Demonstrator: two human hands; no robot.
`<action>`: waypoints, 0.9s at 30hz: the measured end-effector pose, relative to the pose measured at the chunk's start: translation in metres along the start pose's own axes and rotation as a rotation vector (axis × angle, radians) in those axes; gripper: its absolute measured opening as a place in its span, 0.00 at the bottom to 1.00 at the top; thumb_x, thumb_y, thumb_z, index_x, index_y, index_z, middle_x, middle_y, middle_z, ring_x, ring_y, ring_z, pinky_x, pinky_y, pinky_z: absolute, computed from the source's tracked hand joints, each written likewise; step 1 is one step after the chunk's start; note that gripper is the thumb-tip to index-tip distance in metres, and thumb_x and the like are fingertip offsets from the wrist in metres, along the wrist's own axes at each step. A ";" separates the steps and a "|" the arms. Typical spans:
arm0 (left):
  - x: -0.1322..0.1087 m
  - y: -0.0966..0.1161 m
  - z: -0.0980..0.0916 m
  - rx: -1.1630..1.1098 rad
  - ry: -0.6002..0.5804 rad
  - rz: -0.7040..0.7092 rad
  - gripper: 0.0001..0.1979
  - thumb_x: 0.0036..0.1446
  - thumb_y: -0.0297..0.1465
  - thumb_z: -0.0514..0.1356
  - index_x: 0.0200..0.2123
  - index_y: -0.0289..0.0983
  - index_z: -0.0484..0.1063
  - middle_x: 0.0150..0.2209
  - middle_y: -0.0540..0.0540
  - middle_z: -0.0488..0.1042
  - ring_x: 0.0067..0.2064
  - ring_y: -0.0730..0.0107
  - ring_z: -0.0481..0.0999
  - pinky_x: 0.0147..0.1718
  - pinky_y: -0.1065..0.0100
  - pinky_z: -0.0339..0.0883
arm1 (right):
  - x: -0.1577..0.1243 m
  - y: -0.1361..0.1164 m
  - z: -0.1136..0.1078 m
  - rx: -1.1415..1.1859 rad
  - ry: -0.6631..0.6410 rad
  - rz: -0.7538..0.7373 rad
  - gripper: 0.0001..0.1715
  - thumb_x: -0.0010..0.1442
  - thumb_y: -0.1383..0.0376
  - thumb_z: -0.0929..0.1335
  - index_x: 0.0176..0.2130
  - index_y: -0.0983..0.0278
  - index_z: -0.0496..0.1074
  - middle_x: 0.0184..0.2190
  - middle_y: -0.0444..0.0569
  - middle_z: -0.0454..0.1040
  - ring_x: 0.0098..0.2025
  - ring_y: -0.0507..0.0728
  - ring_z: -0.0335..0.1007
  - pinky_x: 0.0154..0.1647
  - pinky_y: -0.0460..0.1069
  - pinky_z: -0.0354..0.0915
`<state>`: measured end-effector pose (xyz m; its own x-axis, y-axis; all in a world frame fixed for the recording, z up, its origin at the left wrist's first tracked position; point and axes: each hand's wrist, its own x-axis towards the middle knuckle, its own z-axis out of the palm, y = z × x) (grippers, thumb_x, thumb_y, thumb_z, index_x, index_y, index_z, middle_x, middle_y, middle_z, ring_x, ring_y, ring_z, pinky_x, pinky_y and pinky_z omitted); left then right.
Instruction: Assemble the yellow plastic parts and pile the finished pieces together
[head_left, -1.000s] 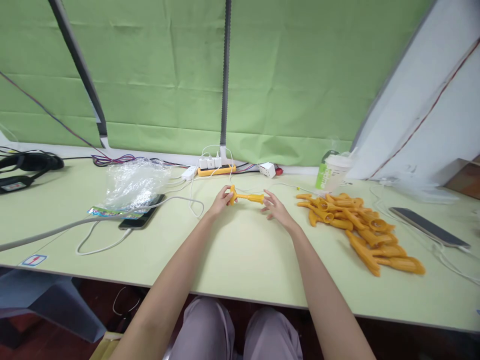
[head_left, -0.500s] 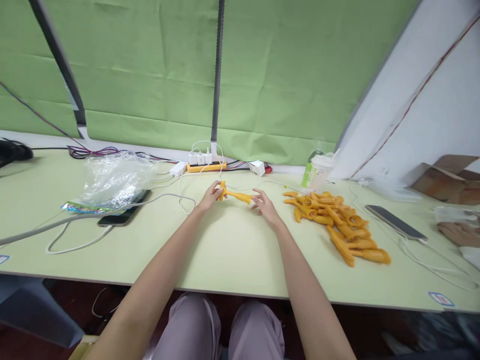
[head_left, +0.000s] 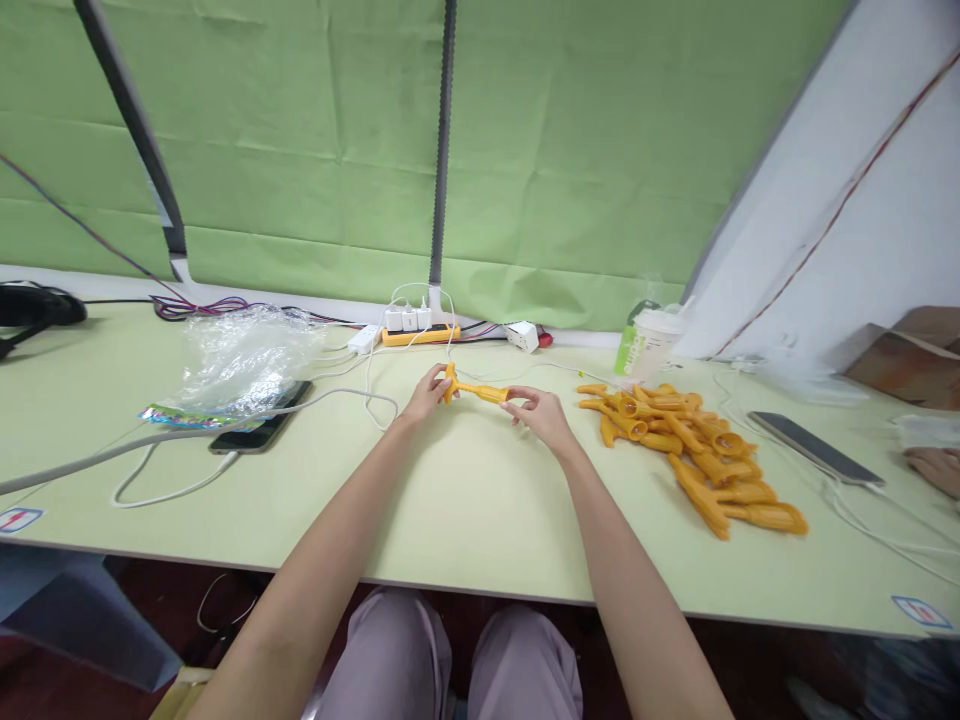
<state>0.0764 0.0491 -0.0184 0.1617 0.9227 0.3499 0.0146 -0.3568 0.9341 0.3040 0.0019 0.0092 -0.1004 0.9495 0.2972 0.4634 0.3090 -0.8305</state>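
Note:
A yellow plastic piece [head_left: 480,391] is held level above the table, with a narrow shaft, a crosspiece at its left end and a wider, ribbed right end. My left hand [head_left: 428,393] is closed on the crosspiece, thumb and fingers pinching it. At the ribbed end, my right hand [head_left: 541,415] has its thumb and forefinger closed on the rim. Part of the crosspiece is hidden by my left fingers. To the right lies a heap of similar yellow plastic pieces [head_left: 686,435], several with hollow, cup-like ends.
A phone [head_left: 259,432] and crumpled clear plastic bag [head_left: 247,355] lie left, a white cable [head_left: 322,398] nearby. Behind are a power strip [head_left: 420,335] and a cup [head_left: 652,340]. Another phone [head_left: 817,447] lies right; another person's hand [head_left: 934,468] shows at the right edge.
My right hand has moved in, its thumb and forefinger closing on the ribbed end of the piece. My left hand keeps its hold. The view has shifted slightly left.

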 end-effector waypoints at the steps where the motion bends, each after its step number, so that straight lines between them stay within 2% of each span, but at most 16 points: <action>1: -0.001 0.001 0.001 -0.008 -0.003 0.012 0.25 0.49 0.51 0.59 0.40 0.37 0.61 0.24 0.50 0.73 0.22 0.76 0.62 0.24 0.71 0.51 | 0.001 0.000 0.002 0.022 0.018 -0.001 0.24 0.47 0.53 0.72 0.41 0.65 0.75 0.28 0.47 0.77 0.20 0.50 0.68 0.22 0.45 0.62; 6: -0.004 0.013 0.011 -0.027 0.006 0.120 0.22 0.53 0.48 0.57 0.41 0.38 0.60 0.25 0.51 0.72 0.26 0.75 0.65 0.26 0.71 0.53 | 0.001 -0.006 0.005 0.166 0.125 -0.028 0.27 0.51 0.46 0.66 0.36 0.66 0.72 0.21 0.43 0.71 0.14 0.47 0.56 0.16 0.45 0.56; 9: -0.006 0.020 0.019 -0.021 -0.007 0.165 0.20 0.56 0.47 0.55 0.42 0.38 0.59 0.26 0.50 0.71 0.27 0.74 0.65 0.28 0.70 0.54 | -0.001 -0.011 0.001 0.153 0.185 -0.011 0.28 0.55 0.42 0.62 0.29 0.64 0.70 0.16 0.40 0.64 0.12 0.47 0.52 0.15 0.45 0.51; 12: -0.006 0.021 0.024 0.001 -0.036 0.168 0.18 0.58 0.46 0.53 0.42 0.39 0.59 0.26 0.51 0.71 0.28 0.73 0.66 0.29 0.70 0.55 | -0.001 -0.012 -0.001 0.010 0.224 0.026 0.31 0.58 0.41 0.58 0.21 0.62 0.63 0.14 0.42 0.63 0.15 0.50 0.57 0.19 0.46 0.54; 15: -0.007 0.019 0.027 0.020 -0.062 0.158 0.18 0.58 0.46 0.52 0.43 0.39 0.58 0.26 0.52 0.69 0.29 0.73 0.66 0.30 0.70 0.56 | -0.001 -0.010 0.000 -0.228 0.291 0.046 0.31 0.62 0.44 0.54 0.21 0.61 0.63 0.18 0.47 0.67 0.25 0.55 0.66 0.28 0.47 0.58; 17: -0.009 0.019 0.028 0.054 -0.073 0.156 0.17 0.59 0.46 0.52 0.43 0.39 0.58 0.26 0.52 0.69 0.29 0.73 0.66 0.32 0.69 0.57 | 0.001 -0.007 0.001 -0.337 0.306 0.110 0.31 0.64 0.47 0.52 0.21 0.61 0.64 0.19 0.49 0.68 0.29 0.57 0.68 0.31 0.48 0.58; 20: -0.012 0.022 0.031 0.158 -0.087 0.163 0.14 0.60 0.42 0.51 0.44 0.40 0.59 0.27 0.52 0.70 0.31 0.72 0.66 0.36 0.68 0.58 | 0.004 -0.001 -0.001 -0.273 0.188 0.274 0.31 0.64 0.49 0.52 0.19 0.61 0.63 0.16 0.47 0.64 0.23 0.55 0.63 0.27 0.48 0.56; 24: -0.016 0.024 0.036 0.262 -0.082 0.197 0.11 0.60 0.39 0.51 0.44 0.42 0.62 0.28 0.52 0.70 0.31 0.72 0.65 0.37 0.69 0.58 | 0.007 0.005 -0.007 -0.045 -0.036 0.434 0.37 0.64 0.46 0.47 0.18 0.61 0.61 0.11 0.41 0.53 0.13 0.50 0.50 0.18 0.46 0.51; 25: -0.016 0.024 0.036 0.254 -0.079 0.190 0.11 0.60 0.39 0.51 0.44 0.42 0.62 0.28 0.52 0.70 0.31 0.72 0.65 0.37 0.69 0.58 | 0.007 0.006 -0.008 0.001 -0.056 0.448 0.38 0.64 0.45 0.47 0.18 0.61 0.62 0.11 0.41 0.53 0.13 0.49 0.49 0.16 0.46 0.51; 27: -0.015 0.021 0.036 0.199 -0.073 0.157 0.12 0.61 0.41 0.51 0.44 0.41 0.61 0.27 0.53 0.69 0.30 0.72 0.65 0.37 0.69 0.58 | 0.006 0.005 -0.008 0.082 -0.045 0.425 0.38 0.62 0.41 0.49 0.24 0.64 0.67 0.14 0.43 0.60 0.13 0.49 0.53 0.16 0.45 0.53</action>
<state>0.1100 0.0222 -0.0062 0.2477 0.8434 0.4767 0.1760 -0.5230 0.8339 0.3129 0.0087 0.0112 0.0455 0.9941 -0.0987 0.4004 -0.1086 -0.9099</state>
